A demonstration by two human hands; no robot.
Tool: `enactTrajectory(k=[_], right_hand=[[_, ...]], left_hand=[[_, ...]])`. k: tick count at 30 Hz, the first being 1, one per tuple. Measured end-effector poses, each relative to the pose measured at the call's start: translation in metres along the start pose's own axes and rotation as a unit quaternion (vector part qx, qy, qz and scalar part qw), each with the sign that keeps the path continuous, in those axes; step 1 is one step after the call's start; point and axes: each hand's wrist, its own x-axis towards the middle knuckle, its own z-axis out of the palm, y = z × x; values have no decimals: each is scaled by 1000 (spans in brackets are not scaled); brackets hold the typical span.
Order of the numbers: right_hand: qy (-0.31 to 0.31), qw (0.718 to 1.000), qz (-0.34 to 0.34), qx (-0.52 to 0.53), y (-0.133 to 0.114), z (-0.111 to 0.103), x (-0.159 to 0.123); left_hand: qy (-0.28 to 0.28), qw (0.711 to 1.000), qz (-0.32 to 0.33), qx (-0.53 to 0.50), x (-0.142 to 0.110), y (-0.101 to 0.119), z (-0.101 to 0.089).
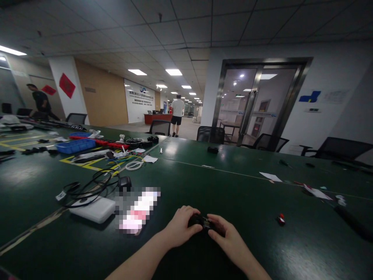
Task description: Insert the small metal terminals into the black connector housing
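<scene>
Both hands meet low in the middle of the view, just above or on the dark green table (175, 182). Between them is a small black object (206, 223) with a metallic-looking part at its centre; its exact kind is too dark and small to make out. My left hand (182, 227) grips its left end between thumb and fingers. On the right end, my right hand (229, 235) holds it the same way, thumb in front. The fingers partly cover both ends. Left of my left hand lies a flat, blurred-out bright rectangle (141, 210).
A white box (94, 209) with a black cable (100, 182) lies at left. Farther back are a blue tray (75, 146) and a white cable coil (134, 165). A small red-and-black item (281, 219) sits at right. Chairs (210, 134) line the far edge; a person (177, 111) stands beyond.
</scene>
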Motion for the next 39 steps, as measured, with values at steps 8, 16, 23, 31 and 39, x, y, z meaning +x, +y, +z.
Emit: enactTrajectory(k=[8,16,23,31,39], right_hand=[[2,993,-6,-121,13,0,4],[-18,974,-5,-225,14,-2,6],[-31,970,3,-239,6,-1,4],[-40,971,-6,-234,7,-2,4],[-45,975,-16,-218,-1,0,2]], left_hand=[[-25,998,-4,59,1,-4,1],[-27,995,-1,94,2,-7,4],[-25,997,13,73,0,-3,1],[-42,998,30,48,1,0,0],[-50,996,32,63,3,-5,3]])
